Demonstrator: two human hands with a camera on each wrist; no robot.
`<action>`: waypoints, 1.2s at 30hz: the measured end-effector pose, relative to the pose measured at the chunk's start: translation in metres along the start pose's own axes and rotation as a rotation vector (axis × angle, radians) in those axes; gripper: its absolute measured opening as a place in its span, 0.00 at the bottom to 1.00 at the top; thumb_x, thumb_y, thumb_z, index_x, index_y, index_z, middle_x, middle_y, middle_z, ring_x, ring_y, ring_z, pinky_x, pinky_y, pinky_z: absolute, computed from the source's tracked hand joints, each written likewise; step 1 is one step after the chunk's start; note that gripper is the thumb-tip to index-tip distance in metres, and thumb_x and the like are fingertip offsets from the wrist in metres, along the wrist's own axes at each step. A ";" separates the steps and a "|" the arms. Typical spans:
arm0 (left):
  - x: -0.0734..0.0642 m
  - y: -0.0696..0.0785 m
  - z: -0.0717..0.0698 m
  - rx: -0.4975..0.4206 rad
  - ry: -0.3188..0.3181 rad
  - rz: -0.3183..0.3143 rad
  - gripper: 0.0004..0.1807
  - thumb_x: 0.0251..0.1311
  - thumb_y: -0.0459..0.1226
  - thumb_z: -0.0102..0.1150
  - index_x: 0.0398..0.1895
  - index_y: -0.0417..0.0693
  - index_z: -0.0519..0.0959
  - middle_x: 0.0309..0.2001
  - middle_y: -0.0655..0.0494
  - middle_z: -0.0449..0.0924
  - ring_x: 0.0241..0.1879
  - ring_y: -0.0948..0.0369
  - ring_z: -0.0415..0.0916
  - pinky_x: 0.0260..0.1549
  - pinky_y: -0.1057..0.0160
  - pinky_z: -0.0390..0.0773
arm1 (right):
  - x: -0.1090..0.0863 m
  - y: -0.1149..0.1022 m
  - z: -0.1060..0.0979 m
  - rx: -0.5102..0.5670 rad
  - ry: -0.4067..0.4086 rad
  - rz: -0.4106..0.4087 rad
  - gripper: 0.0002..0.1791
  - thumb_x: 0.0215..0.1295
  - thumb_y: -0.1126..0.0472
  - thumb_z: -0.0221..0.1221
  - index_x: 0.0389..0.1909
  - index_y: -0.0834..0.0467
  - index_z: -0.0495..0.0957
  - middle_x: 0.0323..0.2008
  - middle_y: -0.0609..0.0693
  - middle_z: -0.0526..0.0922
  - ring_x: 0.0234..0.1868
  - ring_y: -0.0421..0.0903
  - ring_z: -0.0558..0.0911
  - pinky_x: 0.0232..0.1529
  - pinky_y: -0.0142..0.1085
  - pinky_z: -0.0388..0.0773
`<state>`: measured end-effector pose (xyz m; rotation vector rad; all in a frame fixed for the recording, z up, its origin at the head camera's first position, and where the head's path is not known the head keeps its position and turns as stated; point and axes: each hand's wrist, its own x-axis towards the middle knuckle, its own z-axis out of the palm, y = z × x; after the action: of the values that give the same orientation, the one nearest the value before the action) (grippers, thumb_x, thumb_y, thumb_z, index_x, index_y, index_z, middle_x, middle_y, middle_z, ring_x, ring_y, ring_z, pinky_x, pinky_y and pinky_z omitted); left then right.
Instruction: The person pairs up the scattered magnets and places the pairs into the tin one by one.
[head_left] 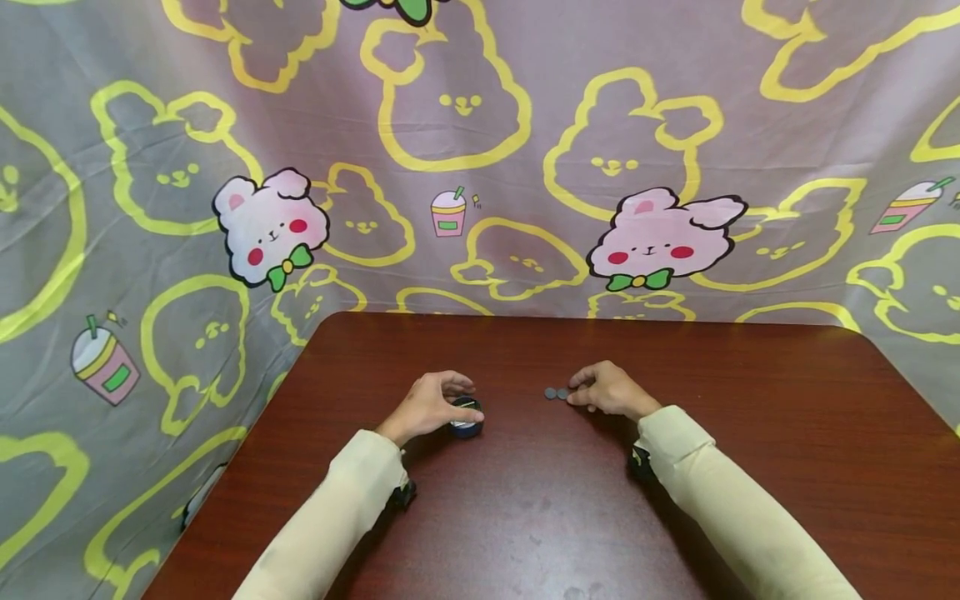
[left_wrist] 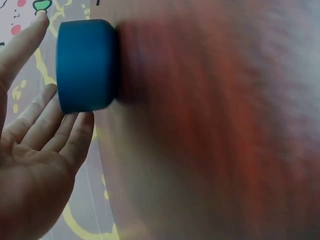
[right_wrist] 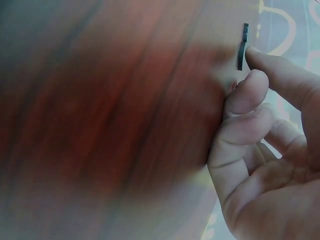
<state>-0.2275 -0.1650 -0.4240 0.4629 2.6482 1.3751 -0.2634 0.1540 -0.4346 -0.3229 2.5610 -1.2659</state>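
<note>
A low, round blue container point(left_wrist: 87, 67) with a black and white top stands on the table, left of the middle. My left hand point(head_left: 433, 406) reaches around it. In the head view the thumb overlaps the container's top; the left wrist view shows the thumb apart from it, and the other fingers, nearly straight, right at its side. Two small, flat dark grey discs point(head_left: 557, 393) lie side by side on the tabletop. At their right is my right hand point(head_left: 609, 390), thumb tip and bent fingers close to the nearer disc, with a gap between thumb and forefinger.
The brown wooden table point(head_left: 525, 500) has rounded far corners. A fabric curtain point(head_left: 517, 192) with rabbit and drink-cup prints hangs behind it and along the sides. Both forearms wear cream sleeves point(head_left: 330, 508), with dark wrist cameras point(head_left: 642, 461) beneath the cuffs.
</note>
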 end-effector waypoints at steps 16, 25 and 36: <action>-0.012 -0.013 -0.003 -0.045 -0.044 -0.026 0.36 0.41 0.34 0.83 0.57 0.38 0.78 0.54 0.45 0.81 0.57 0.48 0.77 0.59 0.48 0.74 | 0.003 -0.002 0.007 0.004 0.009 -0.007 0.16 0.58 0.68 0.69 0.46 0.69 0.82 0.22 0.49 0.79 0.19 0.41 0.76 0.18 0.32 0.70; -0.014 -0.017 0.000 -0.089 -0.056 -0.016 0.38 0.38 0.29 0.82 0.57 0.35 0.77 0.52 0.45 0.81 0.57 0.46 0.77 0.59 0.49 0.75 | 0.003 -0.003 0.009 -0.035 0.025 -0.016 0.15 0.57 0.68 0.70 0.45 0.68 0.83 0.22 0.49 0.79 0.18 0.41 0.75 0.18 0.32 0.71; -0.015 -0.018 -0.001 -0.095 -0.060 -0.016 0.36 0.40 0.28 0.81 0.57 0.35 0.77 0.52 0.45 0.81 0.58 0.48 0.76 0.60 0.50 0.74 | 0.006 -0.008 0.011 -0.160 0.055 -0.065 0.09 0.55 0.67 0.70 0.37 0.66 0.85 0.29 0.50 0.85 0.25 0.42 0.77 0.23 0.32 0.75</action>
<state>-0.2175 -0.1799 -0.4383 0.4628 2.5205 1.4513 -0.2644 0.1387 -0.4353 -0.4121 2.7267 -1.1073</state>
